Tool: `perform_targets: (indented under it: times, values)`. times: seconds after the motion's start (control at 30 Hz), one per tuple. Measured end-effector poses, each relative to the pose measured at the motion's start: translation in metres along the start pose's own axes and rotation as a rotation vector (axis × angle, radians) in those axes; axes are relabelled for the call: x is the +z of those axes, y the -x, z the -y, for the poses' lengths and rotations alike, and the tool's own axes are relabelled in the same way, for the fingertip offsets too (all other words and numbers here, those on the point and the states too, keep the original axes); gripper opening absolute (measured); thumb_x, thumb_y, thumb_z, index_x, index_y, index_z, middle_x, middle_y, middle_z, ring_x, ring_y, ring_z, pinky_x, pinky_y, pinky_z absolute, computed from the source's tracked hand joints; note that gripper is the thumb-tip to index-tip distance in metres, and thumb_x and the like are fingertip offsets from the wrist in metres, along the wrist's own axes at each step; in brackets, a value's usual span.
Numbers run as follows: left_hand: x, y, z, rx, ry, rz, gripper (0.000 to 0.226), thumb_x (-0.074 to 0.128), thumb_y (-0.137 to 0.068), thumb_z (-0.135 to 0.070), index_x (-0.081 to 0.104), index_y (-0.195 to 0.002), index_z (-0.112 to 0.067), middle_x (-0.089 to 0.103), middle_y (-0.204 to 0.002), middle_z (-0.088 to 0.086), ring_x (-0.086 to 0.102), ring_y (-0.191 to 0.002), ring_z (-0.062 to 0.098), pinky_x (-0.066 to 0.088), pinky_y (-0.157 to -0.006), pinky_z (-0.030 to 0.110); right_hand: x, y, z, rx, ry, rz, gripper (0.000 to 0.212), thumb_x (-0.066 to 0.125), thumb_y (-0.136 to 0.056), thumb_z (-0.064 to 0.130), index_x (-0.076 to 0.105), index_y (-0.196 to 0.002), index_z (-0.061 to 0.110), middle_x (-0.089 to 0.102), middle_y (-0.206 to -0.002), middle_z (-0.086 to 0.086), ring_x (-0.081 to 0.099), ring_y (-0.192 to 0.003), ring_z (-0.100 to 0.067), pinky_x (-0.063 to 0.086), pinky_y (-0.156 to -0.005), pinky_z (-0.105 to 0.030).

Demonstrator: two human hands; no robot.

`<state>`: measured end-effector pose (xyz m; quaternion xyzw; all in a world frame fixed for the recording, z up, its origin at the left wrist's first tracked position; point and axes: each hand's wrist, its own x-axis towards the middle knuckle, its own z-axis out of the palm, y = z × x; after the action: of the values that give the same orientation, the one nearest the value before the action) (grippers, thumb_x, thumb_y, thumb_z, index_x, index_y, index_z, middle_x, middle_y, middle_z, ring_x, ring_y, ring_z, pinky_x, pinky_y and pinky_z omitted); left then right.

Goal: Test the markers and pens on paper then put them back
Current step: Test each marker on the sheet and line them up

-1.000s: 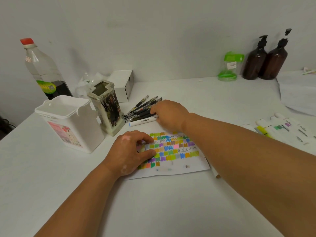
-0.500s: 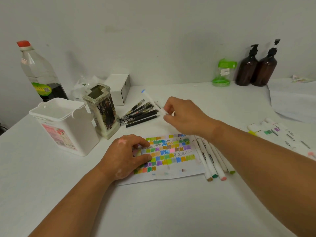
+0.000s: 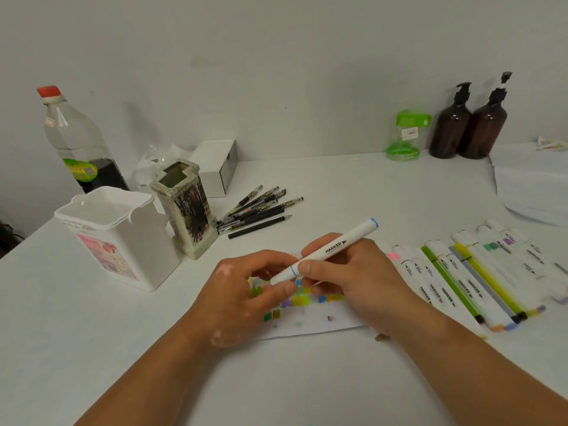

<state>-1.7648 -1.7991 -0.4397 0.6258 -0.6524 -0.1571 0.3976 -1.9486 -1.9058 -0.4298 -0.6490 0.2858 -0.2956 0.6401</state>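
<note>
I have one white marker in both hands, slanted just above the single sheet of paper with its colour swatches. My right hand has its grip around the barrel; my left hand has a narrow grip pinching the capped lower end. A row of markers lies to my right on the desk, too crowded to count surely. A loose bundle of dark pens lies beside one patterned pen holder and one white tub. At the back stand two brown pump bottles, one green jar, one red-capped bottle and one white box.
</note>
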Motion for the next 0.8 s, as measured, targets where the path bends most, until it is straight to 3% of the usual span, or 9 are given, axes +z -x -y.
perform_targets:
  times: [0.17, 0.3, 0.47, 0.6, 0.8]
  values:
    - [-0.001, 0.000, 0.005, -0.071, -0.031, -0.019, 0.021, 0.054, -0.089, -0.047, 0.064, -0.108, -0.046, 0.065, -0.103, -0.030, 0.063, -0.099, 0.000, 0.050, -0.073, 0.009, 0.000, -0.002, -0.003, -0.011, 0.024, -0.010, 0.011, 0.077, -0.082, 0.032, 0.080, -0.091, 0.027, 0.071, -0.068, -0.006, 0.066, -0.063, -0.017, 0.056, -0.064, -0.031]
    - [0.003, -0.001, 0.000, -0.026, -0.043, 0.037, 0.021, 0.051, -0.102, -0.028, 0.060, -0.117, -0.040, 0.065, -0.102, -0.026, 0.063, -0.096, 0.001, 0.047, -0.072, 0.008, 0.003, 0.000, -0.004, -0.073, 0.056, -0.006, 0.004, 0.078, -0.087, 0.024, 0.079, -0.090, 0.026, 0.071, -0.067, -0.006, 0.067, -0.062, -0.017, 0.056, -0.059, -0.028]
    - [0.009, -0.001, -0.003, 0.031, -0.080, 0.081, 0.029, 0.042, -0.102, -0.039, 0.058, -0.126, -0.036, 0.068, -0.099, -0.016, 0.064, -0.090, 0.009, 0.050, -0.073, 0.020, 0.008, 0.001, -0.006, -0.098, 0.070, 0.002, 0.005, 0.080, -0.087, 0.021, 0.077, -0.086, 0.025, 0.068, -0.063, -0.003, 0.065, -0.058, -0.016, 0.052, -0.055, -0.023]
    - [0.009, 0.000, -0.004, 0.053, -0.124, 0.085, 0.026, 0.041, -0.102, -0.042, 0.059, -0.117, -0.033, 0.061, -0.079, -0.017, 0.059, -0.072, 0.006, 0.040, -0.060, 0.009, 0.010, 0.002, -0.007, -0.091, 0.026, 0.012, 0.008, 0.083, -0.080, 0.025, 0.075, -0.084, 0.024, 0.069, -0.063, 0.000, 0.064, -0.056, -0.013, 0.051, -0.053, -0.022]
    - [0.007, -0.002, -0.003, 0.048, -0.148, 0.087, 0.036, 0.038, -0.100, -0.049, 0.060, -0.121, -0.031, 0.062, -0.074, -0.009, 0.059, -0.069, 0.011, 0.040, -0.057, 0.009, 0.012, 0.002, -0.008, -0.084, 0.037, 0.011, 0.016, 0.082, -0.073, 0.035, 0.074, -0.085, 0.027, 0.070, -0.065, -0.001, 0.064, -0.058, -0.015, 0.052, -0.055, -0.025]
